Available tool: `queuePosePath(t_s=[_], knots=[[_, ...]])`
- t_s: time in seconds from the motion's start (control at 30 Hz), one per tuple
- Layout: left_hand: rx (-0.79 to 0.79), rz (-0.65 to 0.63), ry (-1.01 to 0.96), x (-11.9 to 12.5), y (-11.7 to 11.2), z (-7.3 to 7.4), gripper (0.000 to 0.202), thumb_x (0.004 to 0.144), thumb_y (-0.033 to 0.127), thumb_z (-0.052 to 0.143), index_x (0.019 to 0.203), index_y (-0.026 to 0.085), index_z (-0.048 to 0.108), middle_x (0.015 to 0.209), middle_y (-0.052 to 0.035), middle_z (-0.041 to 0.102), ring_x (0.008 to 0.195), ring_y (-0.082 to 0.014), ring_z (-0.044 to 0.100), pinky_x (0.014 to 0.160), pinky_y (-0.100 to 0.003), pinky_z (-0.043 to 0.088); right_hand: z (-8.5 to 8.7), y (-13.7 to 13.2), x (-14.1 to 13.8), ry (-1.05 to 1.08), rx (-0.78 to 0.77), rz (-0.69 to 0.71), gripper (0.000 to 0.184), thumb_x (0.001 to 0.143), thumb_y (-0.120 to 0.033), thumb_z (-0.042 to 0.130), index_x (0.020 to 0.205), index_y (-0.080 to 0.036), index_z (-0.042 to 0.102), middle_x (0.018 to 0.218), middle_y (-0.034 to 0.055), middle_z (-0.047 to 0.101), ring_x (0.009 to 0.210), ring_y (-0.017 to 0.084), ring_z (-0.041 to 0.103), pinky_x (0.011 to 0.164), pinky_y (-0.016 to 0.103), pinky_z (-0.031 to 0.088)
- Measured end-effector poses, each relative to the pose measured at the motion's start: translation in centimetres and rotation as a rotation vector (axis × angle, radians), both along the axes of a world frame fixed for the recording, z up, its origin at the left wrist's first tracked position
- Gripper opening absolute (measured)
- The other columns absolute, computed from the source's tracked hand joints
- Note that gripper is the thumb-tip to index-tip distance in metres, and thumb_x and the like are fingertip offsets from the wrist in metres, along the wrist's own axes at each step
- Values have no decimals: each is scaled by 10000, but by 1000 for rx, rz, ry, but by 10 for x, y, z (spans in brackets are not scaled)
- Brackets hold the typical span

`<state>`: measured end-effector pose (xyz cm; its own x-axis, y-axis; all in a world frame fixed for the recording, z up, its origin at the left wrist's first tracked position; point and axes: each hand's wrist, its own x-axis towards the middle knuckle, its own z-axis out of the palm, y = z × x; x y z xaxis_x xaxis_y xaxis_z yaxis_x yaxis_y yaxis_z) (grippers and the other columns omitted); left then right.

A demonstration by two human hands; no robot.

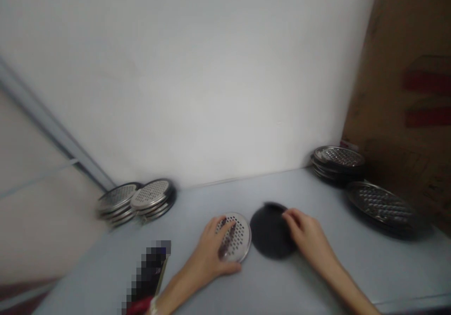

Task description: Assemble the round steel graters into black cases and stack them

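Observation:
My left hand (210, 251) lies on a round perforated metal disc (238, 237) on the grey table, fingers spread over its left part and thumb under its near edge. My right hand (306, 235) rests on the right edge of a round black disc (269, 233) that lies flat beside the metal one. The fingers of that hand curl onto the black disc's rim. The two discs sit side by side, almost touching.
Two stacks of perforated metal discs (136, 201) stand at the back left by the white wall. Another stack (337, 162) and a larger perforated plate (382, 207) lie at the back right, next to a brown cardboard box (405, 94). A dark, pixelated object (150, 272) lies near my left forearm.

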<state>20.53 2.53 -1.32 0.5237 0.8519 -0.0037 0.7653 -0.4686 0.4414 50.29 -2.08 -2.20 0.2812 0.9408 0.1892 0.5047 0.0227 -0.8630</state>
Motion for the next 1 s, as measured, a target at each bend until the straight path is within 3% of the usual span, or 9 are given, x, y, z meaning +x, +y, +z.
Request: queuePosePath(t_s=[0.07, 0.23, 0.33, 0.53, 0.7, 0.8, 0.93, 1.0], knots=[[26, 9, 2, 3, -3, -2, 983, 581, 439, 932, 1462, 232, 546, 1592, -166, 395, 1477, -424, 332, 1228, -583, 265, -4, 1, 2, -25, 2, -16, 376, 873, -482, 405, 821, -234, 683, 835, 98, 772, 806, 286, 713, 748, 354, 473], [154, 57, 35, 8, -13, -7, 937, 583, 298, 896, 1454, 248, 553, 1573, -151, 435, 1452, -423, 375, 1207, -584, 308, -14, -1, 6, -69, -18, -36, 340, 864, -448, 418, 766, -238, 667, 760, 107, 759, 756, 300, 701, 727, 370, 457], [138, 57, 80, 8, -16, -8, 961, 585, 336, 895, 1473, 265, 534, 1611, -149, 392, 1481, -449, 323, 1207, -610, 295, -16, -5, 4, -67, -17, -27, 342, 876, -455, 421, 777, -240, 668, 761, 99, 758, 754, 300, 697, 724, 369, 450], [35, 19, 124, 7, -18, -3, 930, 722, 378, 810, 1555, 229, 424, 1675, -138, 284, 1546, -429, 183, 1240, -595, 242, 3, -13, -5, 64, 36, -11, 380, 898, -506, 444, 858, -221, 693, 761, 70, 741, 702, 262, 671, 676, 336, 447], [21, -35, 84, 15, -21, -4, 977, 720, 428, 842, 1570, 255, 393, 1684, -132, 260, 1552, -417, 167, 1238, -614, 226, 18, -18, -31, 221, 67, 49, 356, 885, -512, 522, 805, -218, 704, 666, 32, 694, 599, 218, 602, 583, 297, 420], [-26, -87, 46, 21, -21, -5, 1013, 699, 516, 872, 1567, 291, 399, 1688, -127, 250, 1558, -411, 149, 1235, -626, 215, 13, -14, -42, 232, 107, 44, 337, 891, -485, 528, 766, -224, 699, 705, 43, 717, 644, 225, 620, 638, 305, 442], [-74, -92, -21, 22, -18, -5, 956, 706, 590, 856, 1534, 328, 456, 1691, -113, 246, 1566, -420, 65, 1231, -655, 169, -1, -7, -35, 236, 172, -91, 337, 870, -494, 553, 829, -211, 732, 892, 104, 765, 884, 289, 659, 815, 358, 463], [-85, -70, -53, 22, -16, -5, 909, 713, 593, 850, 1509, 331, 497, 1689, -121, 248, 1562, -438, 62, 1223, -672, 167, -6, -5, -29, 254, 157, -110, 351, 860, -510, 569, 816, -203, 732, 822, 100, 752, 821, 283, 658, 770, 357, 465]])
